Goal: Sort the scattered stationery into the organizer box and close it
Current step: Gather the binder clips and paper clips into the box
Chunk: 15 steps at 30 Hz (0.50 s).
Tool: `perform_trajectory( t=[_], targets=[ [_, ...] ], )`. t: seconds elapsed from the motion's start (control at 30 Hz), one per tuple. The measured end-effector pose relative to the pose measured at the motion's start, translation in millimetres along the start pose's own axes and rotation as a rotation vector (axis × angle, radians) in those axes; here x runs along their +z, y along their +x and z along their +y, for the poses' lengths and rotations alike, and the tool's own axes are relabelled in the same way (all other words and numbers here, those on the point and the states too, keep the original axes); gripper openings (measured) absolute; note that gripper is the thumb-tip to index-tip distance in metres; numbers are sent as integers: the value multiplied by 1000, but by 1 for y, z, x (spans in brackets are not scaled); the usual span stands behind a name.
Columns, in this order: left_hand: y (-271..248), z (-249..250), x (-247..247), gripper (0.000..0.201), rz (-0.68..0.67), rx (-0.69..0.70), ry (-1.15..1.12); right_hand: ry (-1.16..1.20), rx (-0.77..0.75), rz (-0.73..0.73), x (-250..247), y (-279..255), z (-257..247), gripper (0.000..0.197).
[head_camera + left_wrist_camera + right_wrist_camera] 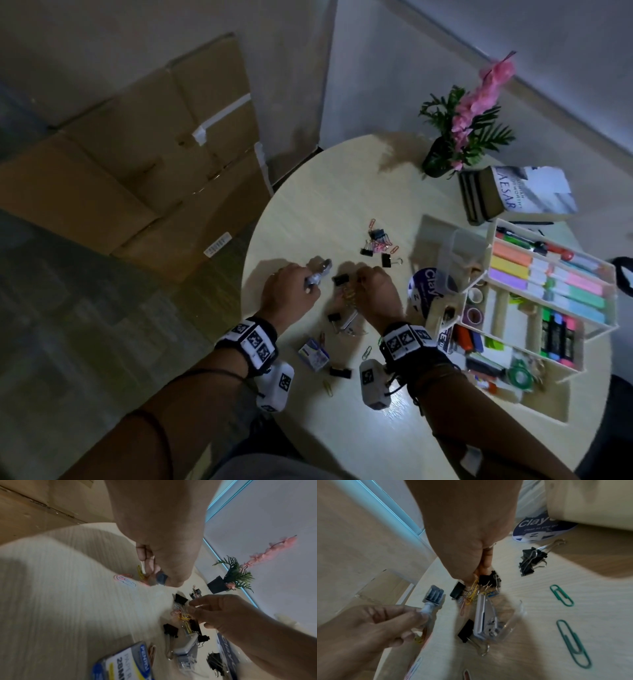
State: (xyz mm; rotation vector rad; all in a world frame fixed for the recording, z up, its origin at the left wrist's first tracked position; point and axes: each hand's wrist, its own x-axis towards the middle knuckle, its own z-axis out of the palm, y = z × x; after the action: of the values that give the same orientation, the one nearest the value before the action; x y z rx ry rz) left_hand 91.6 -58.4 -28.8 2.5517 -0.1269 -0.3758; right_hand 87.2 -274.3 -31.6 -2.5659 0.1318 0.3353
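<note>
Left hand (291,293): gripping a small pale tool (430,599), fingers (397,616) curled round its shaft, plus what looks like a yellow clip tucked under them; probably gathering several bits per trip.
Right hand (375,291): pinching down into a tangle of paper clips (473,593), fingers (199,612) narrowed on the wires; exactly which clip is being caught, cannot tell.
Binder clips (489,580): lying just past the right fingers and scattered round both hands, likely awaiting later picks.
Stapler (482,616): lying on the desk (308,212) just behind the right fingers, untouched.
Green clips (561,596): lying loose, right of the right fingers, well apart from the tangle.
Clip box (123,665): sitting behind the left fingers, near the wrist.
Organizer (548,294): standing open well to the right of the right fingers, trays fanned out and partly filled, so left open for dropping things in; closing not yet due.
</note>
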Motion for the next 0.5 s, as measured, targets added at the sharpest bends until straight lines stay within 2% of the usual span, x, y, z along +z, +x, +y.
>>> perform_trajectory(
  t=[0.2, 0.37, 0.5],
  targets=[
    [-9, 18, -14, 12, 141, 56, -102, 147, -80, 171, -10, -20, -2, 12],
    [-20, 63, -19, 13, 100, 148, -172, 251, -177, 269, -52, -68, 3, 17],
    [-30, 99, -10, 14, 58, 239, -242, 234, -180, 389, -101, -113, 27, 19]
  ],
)
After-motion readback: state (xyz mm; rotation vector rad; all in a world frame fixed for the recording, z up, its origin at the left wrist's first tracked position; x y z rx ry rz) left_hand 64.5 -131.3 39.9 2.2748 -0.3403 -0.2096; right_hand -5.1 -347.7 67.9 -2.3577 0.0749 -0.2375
